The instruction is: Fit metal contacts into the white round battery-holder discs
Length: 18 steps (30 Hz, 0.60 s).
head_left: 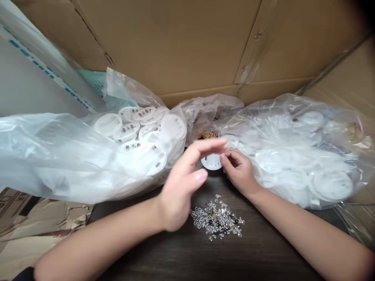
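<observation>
The right hand [238,169] has its grip clenched on the edge of a white plastic disc [211,161], which sits in the gap between two plastic bags of white discs [140,132] [304,156]. The left hand [183,183], blurred, is just beside it, its grip released and empty. A small heap of clear metal-backed pieces [216,217] lies on the dark wooden surface [263,249] just below both hands, and a cardboard wall [175,47] stands behind.
</observation>
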Each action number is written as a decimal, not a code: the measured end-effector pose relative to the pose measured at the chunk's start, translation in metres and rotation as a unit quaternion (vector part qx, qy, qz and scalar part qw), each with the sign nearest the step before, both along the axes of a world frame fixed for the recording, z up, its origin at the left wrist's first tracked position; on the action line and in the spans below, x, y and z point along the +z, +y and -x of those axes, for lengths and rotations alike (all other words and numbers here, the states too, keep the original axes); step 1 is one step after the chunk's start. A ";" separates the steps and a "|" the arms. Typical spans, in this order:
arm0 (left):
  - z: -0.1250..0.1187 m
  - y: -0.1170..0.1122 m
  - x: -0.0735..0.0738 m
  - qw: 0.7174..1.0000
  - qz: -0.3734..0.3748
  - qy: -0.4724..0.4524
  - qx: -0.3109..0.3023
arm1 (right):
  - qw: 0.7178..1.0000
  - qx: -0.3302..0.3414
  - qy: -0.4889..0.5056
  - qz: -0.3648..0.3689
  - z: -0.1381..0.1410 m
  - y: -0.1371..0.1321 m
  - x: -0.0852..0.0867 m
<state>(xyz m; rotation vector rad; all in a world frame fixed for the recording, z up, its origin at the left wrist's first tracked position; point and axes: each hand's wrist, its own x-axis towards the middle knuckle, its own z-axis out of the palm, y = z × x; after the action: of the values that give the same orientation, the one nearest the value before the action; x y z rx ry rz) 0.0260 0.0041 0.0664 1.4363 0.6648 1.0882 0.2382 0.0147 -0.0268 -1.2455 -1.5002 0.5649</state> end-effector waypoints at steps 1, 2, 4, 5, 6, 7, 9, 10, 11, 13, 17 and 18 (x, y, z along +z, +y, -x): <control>-0.010 0.002 -0.016 0.998 -0.041 0.025 0.029 | 1.000 -0.005 0.003 -0.005 0.000 0.000 0.000; -0.019 0.005 -0.033 0.993 -0.068 0.060 0.080 | 1.000 -0.009 0.004 -0.011 0.000 -0.001 0.000; -0.029 0.015 -0.063 0.981 -0.090 0.087 0.148 | 1.000 -0.012 0.005 -0.023 0.000 -0.001 0.000; -0.031 0.020 -0.075 0.984 -0.065 0.083 0.144 | 1.000 -0.011 0.003 -0.028 0.000 -0.002 0.000; -0.031 0.024 -0.083 0.992 -0.021 0.079 0.102 | 0.999 -0.007 0.001 -0.033 0.000 -0.002 0.000; -0.030 0.028 -0.088 0.996 0.019 0.071 0.043 | 0.999 -0.001 -0.003 -0.035 0.000 -0.002 0.000; -0.027 0.032 -0.092 0.995 0.074 0.062 -0.038 | 0.999 0.013 -0.011 -0.039 0.000 -0.002 0.001; -0.026 0.033 -0.092 0.993 0.088 0.059 -0.059 | 0.999 0.021 -0.015 -0.041 0.000 -0.003 0.001; -0.026 0.034 -0.092 0.992 0.098 0.055 -0.066 | 0.998 0.026 -0.019 -0.045 0.000 -0.003 0.000; -0.026 0.036 -0.091 0.990 0.116 0.039 -0.068 | 0.997 0.024 -0.027 -0.063 -0.001 -0.004 0.000; -0.027 0.040 -0.093 0.988 0.148 0.008 -0.053 | 0.992 -0.016 -0.055 -0.116 0.000 -0.006 -0.002; -0.028 0.040 -0.093 0.987 0.150 0.005 -0.048 | 0.990 -0.025 -0.061 -0.124 0.001 -0.006 -0.002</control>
<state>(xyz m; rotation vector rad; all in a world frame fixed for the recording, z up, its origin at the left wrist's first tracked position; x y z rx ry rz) 0.0535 0.0443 -0.0269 1.2010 0.7267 0.8658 0.2376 0.0082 -0.0289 -1.1364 -1.5829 0.2631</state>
